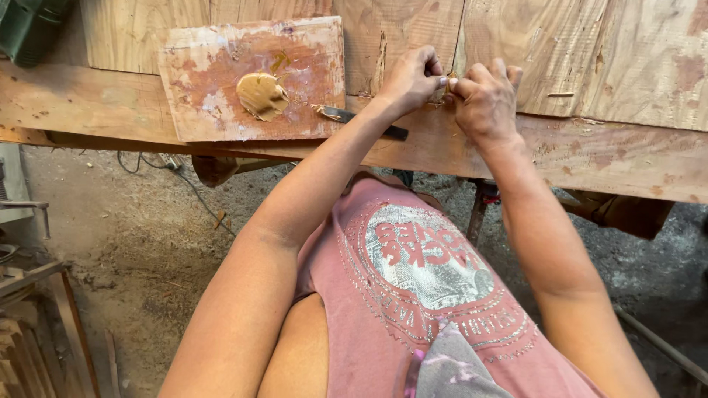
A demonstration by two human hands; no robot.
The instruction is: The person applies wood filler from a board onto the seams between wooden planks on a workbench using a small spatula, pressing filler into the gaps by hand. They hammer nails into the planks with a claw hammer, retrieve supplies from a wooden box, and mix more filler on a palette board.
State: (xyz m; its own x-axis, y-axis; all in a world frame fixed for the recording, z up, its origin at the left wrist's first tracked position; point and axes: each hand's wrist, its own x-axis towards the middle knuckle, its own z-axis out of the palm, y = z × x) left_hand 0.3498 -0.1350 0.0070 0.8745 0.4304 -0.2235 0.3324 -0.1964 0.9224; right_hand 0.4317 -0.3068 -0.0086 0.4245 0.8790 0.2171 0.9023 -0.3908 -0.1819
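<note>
My left hand [410, 77] and my right hand [485, 99] meet at the seam between two plywood sheets [590, 59], fingertips pinched together on a small yellowish lump of filler paste that is mostly hidden by the fingers. A small wooden board [214, 110] lies to the left on the plank workbench [627, 158]. A blob of tan filler putty [262, 96] sits on this board. A dark-handled putty knife [354, 118] rests partly on the board's lower right corner, close under my left wrist.
A dark green object [29, 29] shows at the top left corner. Below the bench are a dusty concrete floor [147, 236], a thin cable [184, 180], stacked wood pieces [29, 339] at the lower left and a metal leg [478, 214].
</note>
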